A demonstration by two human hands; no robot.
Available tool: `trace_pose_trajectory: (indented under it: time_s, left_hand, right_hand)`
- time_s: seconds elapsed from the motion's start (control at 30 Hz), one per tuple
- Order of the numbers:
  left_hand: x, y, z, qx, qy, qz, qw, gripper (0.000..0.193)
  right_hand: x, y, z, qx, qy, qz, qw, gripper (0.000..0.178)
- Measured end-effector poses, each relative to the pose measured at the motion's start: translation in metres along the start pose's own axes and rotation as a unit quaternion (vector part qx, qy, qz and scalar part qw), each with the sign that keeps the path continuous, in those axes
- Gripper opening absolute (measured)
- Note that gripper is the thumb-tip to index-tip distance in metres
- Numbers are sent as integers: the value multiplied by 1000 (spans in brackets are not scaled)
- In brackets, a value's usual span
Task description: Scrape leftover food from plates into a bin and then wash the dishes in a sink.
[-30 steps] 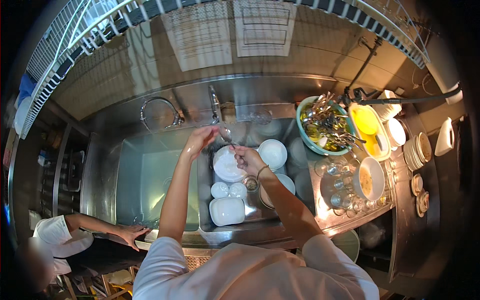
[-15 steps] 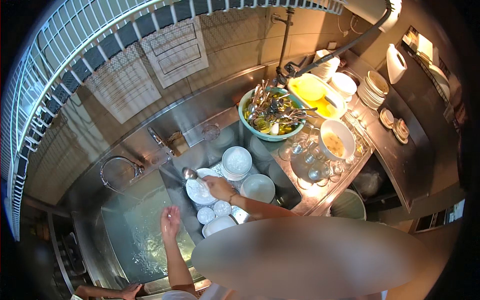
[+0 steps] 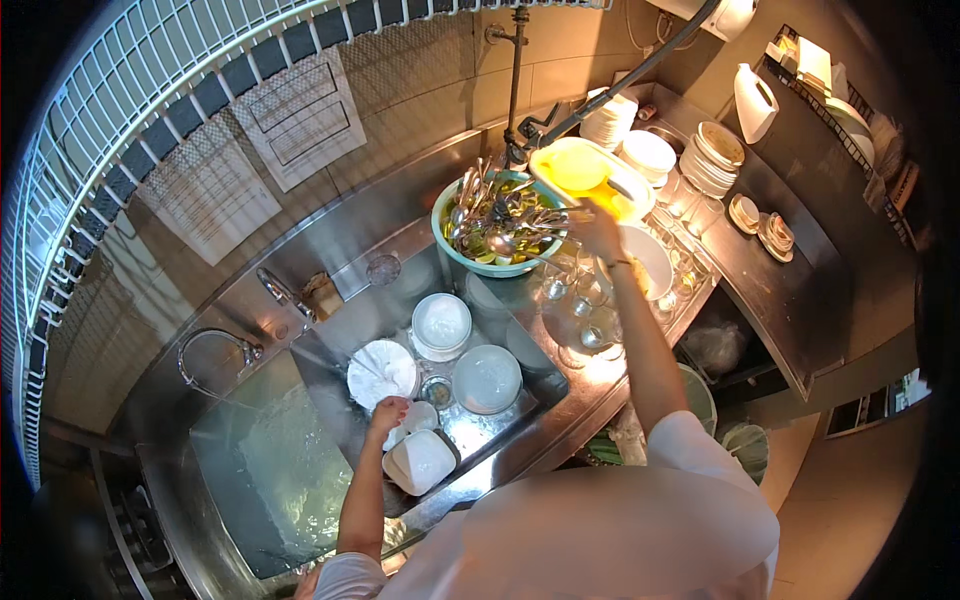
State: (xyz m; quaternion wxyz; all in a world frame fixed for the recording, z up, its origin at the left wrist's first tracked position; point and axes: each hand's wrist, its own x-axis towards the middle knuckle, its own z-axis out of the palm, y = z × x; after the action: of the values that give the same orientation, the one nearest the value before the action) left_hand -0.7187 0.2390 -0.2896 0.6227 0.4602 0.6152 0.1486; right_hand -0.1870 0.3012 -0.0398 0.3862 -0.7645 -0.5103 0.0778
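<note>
The cutlery [image 3: 492,213] lies heaped in the teal basin [image 3: 490,269], on the far right side of the sink [image 3: 325,390]. The right hand [image 3: 597,230] is at the basin's right side; its grip cannot be told. The left hand [image 3: 389,412] is curled near the white cups [image 3: 421,416]; its contents cannot be told. Pieces are probably light, stiff, slippery; grasp projecting handles.

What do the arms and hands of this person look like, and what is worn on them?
The left hand and right hand are both without gloves. Short whitish sleeves leave the forearms bare. A thin band circles the right wrist, its details too small to tell; none shows on the left.
</note>
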Motion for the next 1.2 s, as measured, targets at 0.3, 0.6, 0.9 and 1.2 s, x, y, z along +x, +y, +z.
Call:
trace_pose_trajectory:
  time_s: [0.3,0.6,0.9,1.2]
  left_hand:
    - [52,-157,48,562,-106,304,762,45]
    - [-28,-91,75,535,37,69,841,34]
    - [28,-128,56,552,-4,58,832,37]
    - [31,-201,-18,227,176,84,954,24]
  right_hand:
    - [-60,124,-87,180,-111,399,892,36]
    - [-102,60,-109,248,-97,259,928,42]
    - [-157,-66,-28,238,-321,274,875,53]
    - [-264,-17,174,242,-523,382,723,39]
